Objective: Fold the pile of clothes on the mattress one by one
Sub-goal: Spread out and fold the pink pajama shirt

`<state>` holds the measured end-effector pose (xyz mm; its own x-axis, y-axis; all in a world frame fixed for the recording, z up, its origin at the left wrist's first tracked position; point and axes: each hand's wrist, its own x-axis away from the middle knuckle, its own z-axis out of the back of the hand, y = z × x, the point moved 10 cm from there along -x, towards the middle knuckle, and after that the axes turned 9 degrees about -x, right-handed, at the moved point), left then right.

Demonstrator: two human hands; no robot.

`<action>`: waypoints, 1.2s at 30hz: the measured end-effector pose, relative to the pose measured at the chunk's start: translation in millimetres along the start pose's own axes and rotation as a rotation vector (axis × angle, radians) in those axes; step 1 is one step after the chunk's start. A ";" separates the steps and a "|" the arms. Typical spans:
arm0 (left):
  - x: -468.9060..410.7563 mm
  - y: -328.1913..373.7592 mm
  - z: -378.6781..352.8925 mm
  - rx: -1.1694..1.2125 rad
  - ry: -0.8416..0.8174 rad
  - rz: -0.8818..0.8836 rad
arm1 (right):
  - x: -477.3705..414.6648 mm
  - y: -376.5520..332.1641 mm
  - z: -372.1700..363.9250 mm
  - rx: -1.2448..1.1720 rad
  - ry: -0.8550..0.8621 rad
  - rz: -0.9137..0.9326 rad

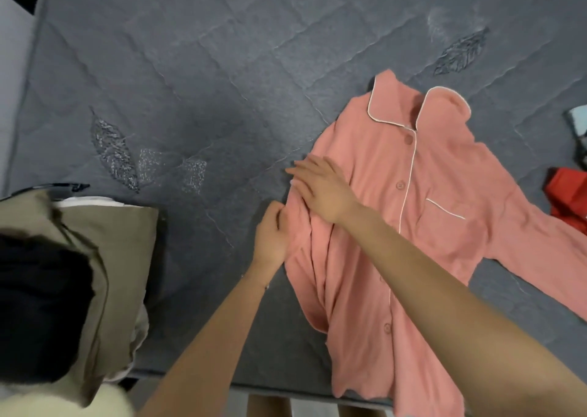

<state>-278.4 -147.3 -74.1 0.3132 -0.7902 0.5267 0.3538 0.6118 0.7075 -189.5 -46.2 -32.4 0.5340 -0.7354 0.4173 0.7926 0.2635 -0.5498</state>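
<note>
At my far left, a stack of clothes is sitting on the near corner of the grey quilted mattress [206, 83]: a khaki garment [104, 251] is lying with a black one [41, 305] overlapping its near side. Further right, my left hand [271, 237] is curling its fingers around the left edge of the pink shirt [428, 242], pinching the fabric there. Just beside it, my right hand [324, 189] is lying flat with straight fingers, pressing down on the shirt's left side. The shirt is lying buttoned and face up on the mattress, its white-piped collar [422, 108] pointing away from me, its hem hanging over the near edge and its sleeve [540, 251] stretching out to the right. At the right border, a red item [568, 197], possibly another garment, is showing only in part.
</note>
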 end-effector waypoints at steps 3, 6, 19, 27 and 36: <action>2.3 12.1 15.9 -0.005 0.042 -0.093 | -14.9 -7.1 -1.3 -0.022 -0.053 -0.011; -8.2 24.0 45.2 -0.003 0.158 -0.131 | -27.4 -6.4 -3.8 0.081 -0.137 -0.022; -30.8 4.0 32.9 0.170 -0.281 0.177 | -35.3 1.3 0.6 0.102 -0.289 -0.068; -10.2 -18.0 -15.2 0.181 -0.605 0.397 | -37.3 -4.2 33.3 -0.316 0.054 -0.024; -31.1 14.0 45.0 0.017 -0.251 0.067 | -40.1 -21.2 23.2 -0.155 -0.034 -0.018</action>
<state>-322.8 -115.8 -59.3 0.1063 -0.7329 0.6719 0.3243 0.6644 0.6734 -220.9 -7.8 -20.6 0.5316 -0.7171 0.4508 0.7487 0.1491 -0.6459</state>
